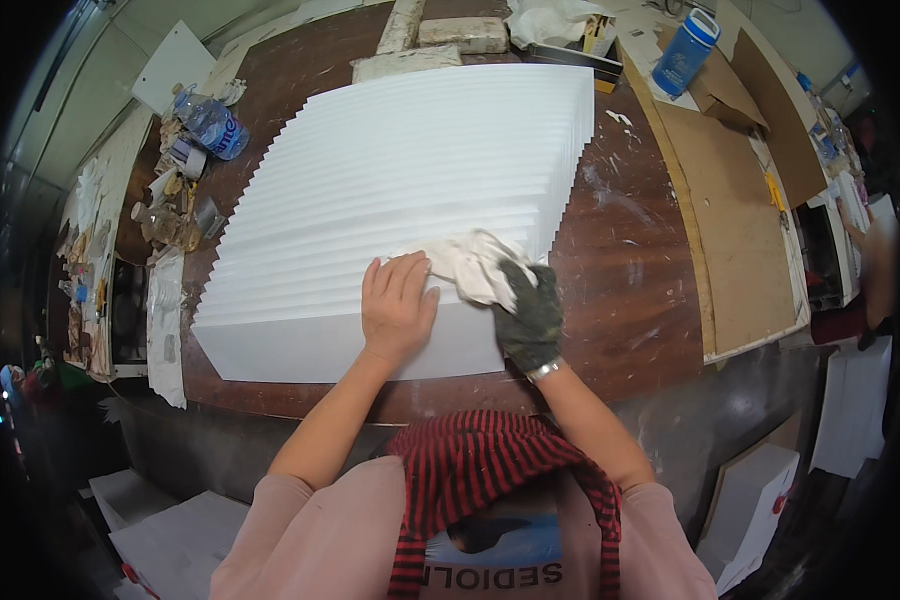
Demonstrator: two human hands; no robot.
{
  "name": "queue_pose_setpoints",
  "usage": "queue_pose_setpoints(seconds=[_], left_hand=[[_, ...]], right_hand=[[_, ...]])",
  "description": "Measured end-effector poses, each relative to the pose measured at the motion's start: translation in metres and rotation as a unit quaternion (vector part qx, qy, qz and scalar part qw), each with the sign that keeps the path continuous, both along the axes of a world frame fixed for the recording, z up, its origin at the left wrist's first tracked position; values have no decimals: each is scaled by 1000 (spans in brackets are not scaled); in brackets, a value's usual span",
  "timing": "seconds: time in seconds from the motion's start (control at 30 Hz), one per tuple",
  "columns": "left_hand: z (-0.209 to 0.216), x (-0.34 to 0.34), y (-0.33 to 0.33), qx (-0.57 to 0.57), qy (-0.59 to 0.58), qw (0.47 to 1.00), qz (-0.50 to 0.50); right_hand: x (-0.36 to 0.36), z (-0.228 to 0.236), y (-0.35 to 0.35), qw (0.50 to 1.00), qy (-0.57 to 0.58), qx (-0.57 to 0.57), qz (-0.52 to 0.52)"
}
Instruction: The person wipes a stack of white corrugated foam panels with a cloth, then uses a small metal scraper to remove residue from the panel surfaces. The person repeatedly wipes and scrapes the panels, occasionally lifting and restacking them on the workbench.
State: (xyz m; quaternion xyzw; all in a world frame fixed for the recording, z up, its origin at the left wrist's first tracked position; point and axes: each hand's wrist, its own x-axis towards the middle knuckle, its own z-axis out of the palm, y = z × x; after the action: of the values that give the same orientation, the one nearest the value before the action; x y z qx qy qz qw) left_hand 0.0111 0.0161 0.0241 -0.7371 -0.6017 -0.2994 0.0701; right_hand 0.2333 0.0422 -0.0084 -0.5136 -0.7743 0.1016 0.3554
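Your gloved right hand (530, 318) gripping a bunched white cloth (475, 268) at the near end of the fanned sheets (400, 170), your bare left hand (398, 308) laid open on them beside the cloth, brown table (620, 270) beneath, bottle (210, 125) to the left.

White sheets (390, 190) lie fanned in overlapping, stair-like rows across the frame's upper and left-centre. A crumpled off-white cloth (470, 268) is bunched over their front rows, mid-frame.
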Motion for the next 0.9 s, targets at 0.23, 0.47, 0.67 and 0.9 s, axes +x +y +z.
queue_pose_setpoints(seconds=[0.23, 0.47, 0.67, 0.9], left_hand=[[0, 1, 3, 11, -7, 1000, 17], [2, 4, 7, 33, 9, 999, 22], [1, 5, 7, 40, 13, 999, 20], [1, 7, 6, 23, 21, 999, 36]], right_hand=[[69, 15, 11, 973, -78, -200, -87], [24, 0, -12, 983, 19, -182, 9], [62, -1, 32, 897, 359, -258, 1], [39, 3, 36, 993, 6, -114, 18]])
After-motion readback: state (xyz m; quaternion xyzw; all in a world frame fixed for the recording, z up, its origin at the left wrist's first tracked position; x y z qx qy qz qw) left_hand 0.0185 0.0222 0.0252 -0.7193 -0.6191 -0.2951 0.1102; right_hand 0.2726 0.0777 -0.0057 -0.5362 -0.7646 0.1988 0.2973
